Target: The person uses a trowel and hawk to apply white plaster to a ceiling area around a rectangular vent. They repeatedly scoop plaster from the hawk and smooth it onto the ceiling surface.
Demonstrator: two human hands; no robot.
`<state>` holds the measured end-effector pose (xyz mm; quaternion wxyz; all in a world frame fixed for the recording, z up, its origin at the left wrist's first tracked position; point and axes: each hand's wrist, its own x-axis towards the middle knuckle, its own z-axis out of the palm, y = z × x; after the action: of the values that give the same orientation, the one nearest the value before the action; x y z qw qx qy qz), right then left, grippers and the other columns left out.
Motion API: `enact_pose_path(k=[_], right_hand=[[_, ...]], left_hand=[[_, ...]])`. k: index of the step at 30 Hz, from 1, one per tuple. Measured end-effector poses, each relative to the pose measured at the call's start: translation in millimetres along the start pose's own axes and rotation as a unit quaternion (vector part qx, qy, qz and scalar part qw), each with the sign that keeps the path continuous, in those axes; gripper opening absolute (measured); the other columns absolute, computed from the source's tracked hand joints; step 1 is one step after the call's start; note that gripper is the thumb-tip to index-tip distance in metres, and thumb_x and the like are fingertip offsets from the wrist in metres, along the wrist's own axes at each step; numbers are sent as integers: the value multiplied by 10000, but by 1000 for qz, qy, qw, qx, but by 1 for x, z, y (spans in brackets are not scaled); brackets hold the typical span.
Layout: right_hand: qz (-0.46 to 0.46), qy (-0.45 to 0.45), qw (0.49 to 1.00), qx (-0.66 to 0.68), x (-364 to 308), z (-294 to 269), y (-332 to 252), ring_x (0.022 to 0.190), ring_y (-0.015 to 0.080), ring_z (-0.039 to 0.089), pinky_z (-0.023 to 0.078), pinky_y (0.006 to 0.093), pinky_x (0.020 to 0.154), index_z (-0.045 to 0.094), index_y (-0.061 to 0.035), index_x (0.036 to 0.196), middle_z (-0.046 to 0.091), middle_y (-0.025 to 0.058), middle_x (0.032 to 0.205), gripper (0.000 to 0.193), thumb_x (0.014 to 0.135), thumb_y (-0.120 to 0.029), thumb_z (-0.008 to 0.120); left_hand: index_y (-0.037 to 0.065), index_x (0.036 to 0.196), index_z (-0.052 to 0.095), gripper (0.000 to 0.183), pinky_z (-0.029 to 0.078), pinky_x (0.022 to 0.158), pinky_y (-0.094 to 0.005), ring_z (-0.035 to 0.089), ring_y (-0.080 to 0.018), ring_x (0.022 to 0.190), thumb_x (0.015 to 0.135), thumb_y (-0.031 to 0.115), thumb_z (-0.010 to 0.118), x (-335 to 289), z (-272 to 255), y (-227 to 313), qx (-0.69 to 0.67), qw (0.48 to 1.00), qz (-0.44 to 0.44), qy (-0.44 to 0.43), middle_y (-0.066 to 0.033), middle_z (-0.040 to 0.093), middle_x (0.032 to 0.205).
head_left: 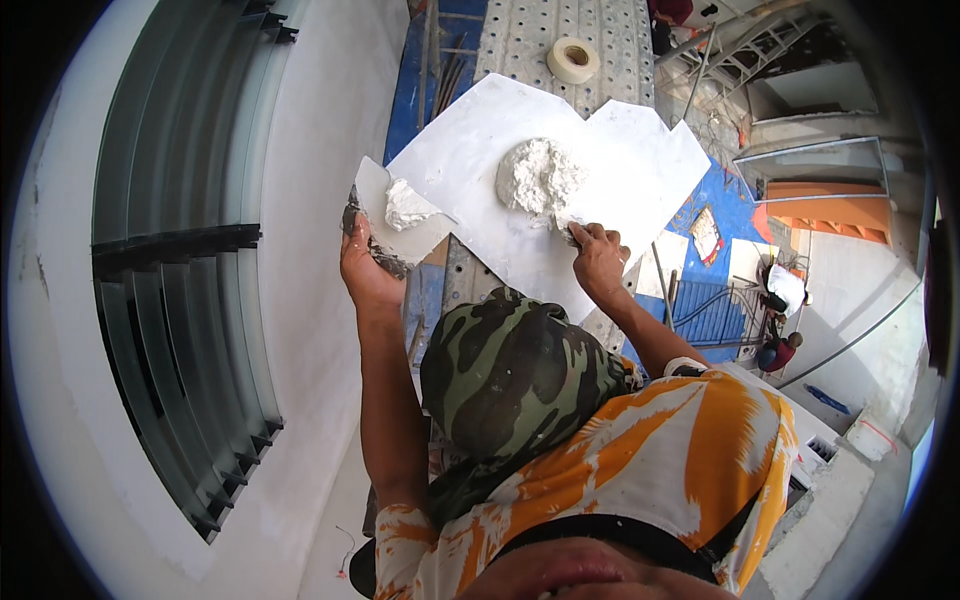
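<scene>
On the white mixing board (640,170), my right hand (598,262) grips a small blade, fingers closed, at the plaster mound (538,176). Left hand (365,272) clasps the loaded hawk (400,212). Judged step: scooping; next needs transfer onto the hawk.

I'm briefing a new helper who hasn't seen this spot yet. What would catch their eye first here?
Most likely the mound of white plaster in the middle of the white board, where the right hand works a small tool at its near edge. To the left, the left hand holds a flat hawk carrying a smaller lump of plaster. A roll of tape sits beyond the board on the perforated metal platform.
</scene>
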<state>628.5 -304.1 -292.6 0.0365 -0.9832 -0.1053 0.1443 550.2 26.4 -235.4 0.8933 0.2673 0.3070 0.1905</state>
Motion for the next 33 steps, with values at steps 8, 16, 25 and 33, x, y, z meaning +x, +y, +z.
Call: enact_pose_path(k=[8,16,25,33], right_hand=[[-116,-49,992,-5,-20,-23,-28,1110,289,557,400,539,901,703,-246,1203,649,23,1165,443,843,-51,533],[-173,-114,977,-47,-18,-22,-20,1117,281,563,408,509,924,724,-243,1152,643,20,1152,388,861,-61,541],[-280,-55,795,535,-12,-80,-44,1240,239,517,428,323,1045,668,-163,1286,583,80,1309,491,866,89,641],[-409,153,883,175,12,-124,-50,1101,332,560,469,418,923,733,-219,1160,624,77,1180,481,743,19,708]], left_hand=[[-11,1439,416,465,432,1077,-517,525,-334,1281,1045,235,423,0,-10,-10,-6,1000,2,-5,-159,517,1408],[-17,1394,449,399,491,1024,-496,560,-297,1228,1040,165,447,-3,-41,-22,-24,998,-17,48,-144,545,1346],[4,1248,582,391,533,908,-414,650,-236,1034,1014,306,499,-19,22,-82,87,989,-118,-8,-114,647,1152],[5,1176,617,294,553,858,-355,672,-207,980,991,225,559,-30,51,-44,6,996,-88,-28,-93,677,1079]])
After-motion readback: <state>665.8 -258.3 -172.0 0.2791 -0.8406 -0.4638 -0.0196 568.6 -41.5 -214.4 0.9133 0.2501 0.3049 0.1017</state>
